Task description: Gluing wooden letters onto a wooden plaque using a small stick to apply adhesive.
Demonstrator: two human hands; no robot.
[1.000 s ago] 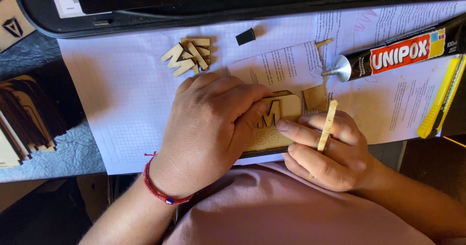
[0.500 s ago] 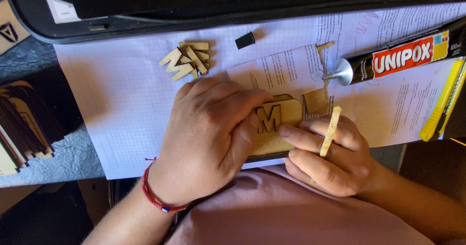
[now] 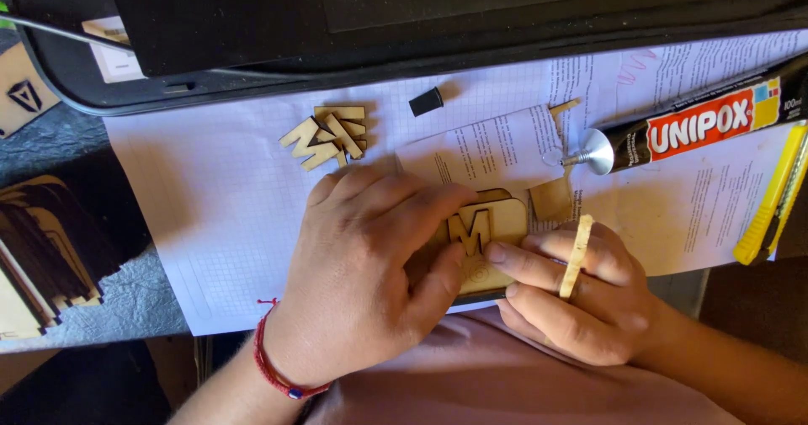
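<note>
My left hand (image 3: pixel 370 265) lies flat over a small rounded wooden plate (image 3: pixel 497 223), fingers pressing a wooden letter piece (image 3: pixel 471 227) onto it. My right hand (image 3: pixel 572 299) steadies the plate's near right side with its fingertips. A thin wooden stick (image 3: pixel 576 257) is held between its fingers. A red string bracelet (image 3: pixel 273 370) is on my left wrist. Most of the plate is hidden under my hands.
Loose wooden letters (image 3: pixel 326 137) lie on the white squared paper (image 3: pixel 202 215). A black glue tube (image 3: pixel 699 126) with its black cap (image 3: pixel 426 101) off lies to the right, beside a yellow utility knife (image 3: pixel 770 198). A small wooden square (image 3: pixel 551 199), stacked wooden pieces (image 3: pixel 38 257) left, a black case (image 3: pixel 337 21) behind.
My left fingers have slid slightly off the plate, showing more of the letter. My right hand stays against the plate with the stick.
</note>
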